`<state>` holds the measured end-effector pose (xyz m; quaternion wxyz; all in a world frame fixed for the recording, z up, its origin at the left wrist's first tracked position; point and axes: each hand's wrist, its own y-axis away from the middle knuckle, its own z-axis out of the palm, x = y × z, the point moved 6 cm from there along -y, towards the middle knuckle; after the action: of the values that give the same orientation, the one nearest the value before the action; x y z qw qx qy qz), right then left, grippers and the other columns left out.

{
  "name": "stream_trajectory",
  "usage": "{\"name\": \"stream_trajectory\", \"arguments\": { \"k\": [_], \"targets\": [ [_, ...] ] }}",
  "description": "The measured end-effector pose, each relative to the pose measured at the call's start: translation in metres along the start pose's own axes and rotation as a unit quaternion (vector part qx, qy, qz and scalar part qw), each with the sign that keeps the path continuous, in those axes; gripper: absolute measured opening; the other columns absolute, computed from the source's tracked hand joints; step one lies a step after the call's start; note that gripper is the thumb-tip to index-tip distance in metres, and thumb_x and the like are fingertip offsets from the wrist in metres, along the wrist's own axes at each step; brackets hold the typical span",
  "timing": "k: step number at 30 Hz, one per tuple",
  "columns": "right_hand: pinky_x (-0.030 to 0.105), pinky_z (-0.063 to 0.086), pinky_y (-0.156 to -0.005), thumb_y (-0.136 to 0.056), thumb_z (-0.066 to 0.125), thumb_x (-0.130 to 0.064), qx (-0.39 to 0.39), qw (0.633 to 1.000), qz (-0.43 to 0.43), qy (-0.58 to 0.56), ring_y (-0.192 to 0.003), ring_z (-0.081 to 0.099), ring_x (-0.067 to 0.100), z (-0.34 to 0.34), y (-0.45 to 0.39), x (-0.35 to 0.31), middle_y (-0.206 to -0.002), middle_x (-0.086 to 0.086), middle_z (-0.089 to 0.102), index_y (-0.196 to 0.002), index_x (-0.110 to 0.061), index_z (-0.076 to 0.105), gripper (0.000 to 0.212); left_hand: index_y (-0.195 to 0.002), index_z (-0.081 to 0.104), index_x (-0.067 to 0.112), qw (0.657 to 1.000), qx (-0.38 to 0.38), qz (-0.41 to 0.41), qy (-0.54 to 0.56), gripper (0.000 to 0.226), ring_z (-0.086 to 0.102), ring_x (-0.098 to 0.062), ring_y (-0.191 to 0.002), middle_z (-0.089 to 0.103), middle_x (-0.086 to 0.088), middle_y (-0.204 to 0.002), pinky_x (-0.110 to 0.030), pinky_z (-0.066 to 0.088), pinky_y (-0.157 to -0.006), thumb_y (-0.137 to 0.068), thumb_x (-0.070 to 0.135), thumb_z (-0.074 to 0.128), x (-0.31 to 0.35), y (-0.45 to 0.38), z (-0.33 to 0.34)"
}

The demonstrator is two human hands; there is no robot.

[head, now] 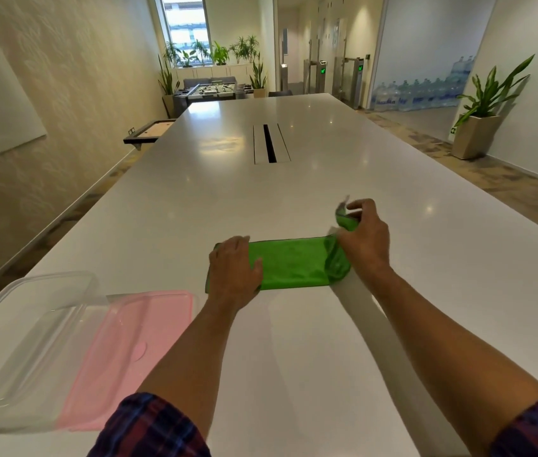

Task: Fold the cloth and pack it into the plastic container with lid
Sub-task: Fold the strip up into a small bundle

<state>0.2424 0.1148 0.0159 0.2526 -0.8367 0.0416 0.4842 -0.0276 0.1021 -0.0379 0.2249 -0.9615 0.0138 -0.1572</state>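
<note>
A bright green cloth (290, 262) lies on the white table (294, 179) as a narrow folded strip. My left hand (234, 270) presses flat on the strip's left end. My right hand (364, 234) pinches the right end and holds it lifted and curled above the table, with a small white tag showing at the fingertips. A clear plastic container (23, 344) stands empty at the near left. Its pink lid (129, 351) lies flat on the table, right beside the container.
A cable slot (270, 143) runs down the table's middle, far beyond the cloth. The table's left edge falls away to a carpeted floor. A potted plant (478, 127) stands by the right wall, and a foosball table (211, 90) sits past the far end.
</note>
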Motion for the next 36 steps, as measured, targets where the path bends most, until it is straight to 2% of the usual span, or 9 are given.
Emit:
{"name": "stream_trajectory", "arguments": {
  "k": [4, 7, 9, 12, 18, 22, 25, 30, 36],
  "targets": [
    [0.036, 0.058, -0.078, -0.086, 0.07, -0.006, -0.076, 0.991, -0.112, 0.013, -0.093, 0.069, 0.021, 0.039, 0.018, -0.04, -0.104, 0.002, 0.075, -0.119, -0.027, 0.054, 0.042, -0.115, 0.068, 0.012, 0.947, -0.01, -0.138, 0.29, 0.045, 0.07, -0.028, -0.096, 0.074, -0.004, -0.1, -0.035, 0.05, -0.082, -0.102, 0.05, 0.048, 0.01, -0.014, -0.01],
    [0.037, 0.058, -0.08, -0.09, 0.069, -0.012, -0.144, 0.971, -0.183, 0.056, -0.092, 0.065, 0.017, 0.067, 0.037, -0.056, -0.105, 0.003, 0.073, -0.128, -0.027, 0.051, 0.045, -0.122, 0.056, 0.017, 0.839, -0.083, -0.244, 0.479, 0.061, 0.075, -0.027, -0.086, 0.075, -0.006, -0.101, -0.04, 0.058, -0.073, -0.097, 0.069, 0.037, 0.009, -0.019, -0.004],
    [0.035, 0.056, -0.08, -0.091, 0.068, -0.015, -0.185, 0.952, -0.229, 0.083, -0.092, 0.064, 0.018, 0.082, 0.05, -0.061, -0.108, 0.004, 0.072, -0.133, -0.028, 0.047, 0.048, -0.13, 0.052, 0.018, 0.811, -0.083, -0.269, 0.513, 0.061, 0.075, -0.029, -0.09, 0.075, -0.008, -0.105, -0.042, 0.059, -0.075, -0.095, 0.068, 0.047, 0.001, -0.023, -0.005],
    [0.042, 0.058, -0.08, -0.094, 0.063, -0.013, -0.247, 0.923, -0.281, 0.092, -0.1, 0.067, 0.026, 0.097, 0.064, -0.065, -0.112, 0.01, 0.073, -0.137, -0.024, 0.044, 0.049, -0.137, 0.05, 0.025, 0.832, -0.063, -0.284, 0.473, 0.055, 0.074, -0.025, -0.092, 0.071, -0.005, -0.104, -0.038, 0.062, -0.077, -0.089, 0.035, 0.075, -0.018, -0.024, -0.008],
    [0.046, 0.059, -0.072, -0.101, 0.057, -0.017, -0.276, 0.902, -0.321, 0.08, -0.095, 0.07, 0.029, 0.108, 0.075, -0.068, -0.114, 0.01, 0.073, -0.138, -0.017, 0.044, 0.04, -0.101, 0.069, 0.02, 0.859, -0.049, -0.244, 0.448, 0.031, 0.073, -0.014, -0.075, 0.077, -0.001, -0.087, -0.02, 0.055, -0.058, -0.081, -0.003, 0.07, -0.035, -0.027, -0.015],
    [0.043, 0.061, -0.075, -0.1, 0.06, -0.019, -0.266, 0.897, -0.346, 0.069, -0.101, 0.07, 0.028, 0.11, 0.079, -0.074, -0.133, 0.01, 0.066, -0.135, -0.016, 0.049, 0.037, -0.076, 0.077, 0.021, 0.866, -0.041, -0.26, 0.426, 0.032, 0.072, -0.017, -0.083, 0.077, 0.0, -0.085, -0.025, 0.058, -0.069, -0.081, -0.007, 0.064, -0.041, -0.032, -0.015],
    [0.046, 0.061, -0.072, -0.101, 0.058, -0.02, -0.26, 0.895, -0.352, 0.081, -0.098, 0.069, 0.029, 0.114, 0.083, -0.076, -0.13, 0.011, 0.065, -0.132, -0.016, 0.051, 0.033, -0.079, 0.079, 0.018, 0.854, -0.036, -0.277, 0.44, 0.03, 0.073, -0.027, -0.093, 0.078, -0.007, -0.092, -0.039, 0.061, -0.087, -0.08, -0.007, 0.063, -0.046, -0.034, -0.014],
    [0.044, 0.059, -0.06, -0.102, 0.055, -0.018, -0.265, 0.87, -0.399, 0.115, -0.087, 0.067, 0.03, 0.124, 0.094, -0.08, -0.125, 0.01, 0.062, -0.128, -0.01, 0.054, 0.027, -0.088, 0.079, 0.017, 0.849, -0.032, -0.296, 0.437, 0.005, 0.075, -0.027, -0.093, 0.078, -0.005, -0.092, -0.042, 0.062, -0.086, -0.083, 0.018, 0.078, -0.058, -0.033, -0.01],
    [0.033, 0.052, -0.053, -0.095, 0.064, -0.017, -0.284, 0.843, -0.434, 0.144, -0.082, 0.066, 0.026, 0.133, 0.105, -0.079, -0.134, 0.011, 0.058, -0.133, -0.009, 0.05, 0.041, -0.101, 0.078, 0.014, 0.856, -0.057, -0.278, 0.433, 0.03, 0.074, -0.023, -0.096, 0.077, -0.004, -0.101, -0.041, 0.06, -0.092, -0.073, 0.006, 0.085, -0.063, -0.032, -0.006]
  ]
}}
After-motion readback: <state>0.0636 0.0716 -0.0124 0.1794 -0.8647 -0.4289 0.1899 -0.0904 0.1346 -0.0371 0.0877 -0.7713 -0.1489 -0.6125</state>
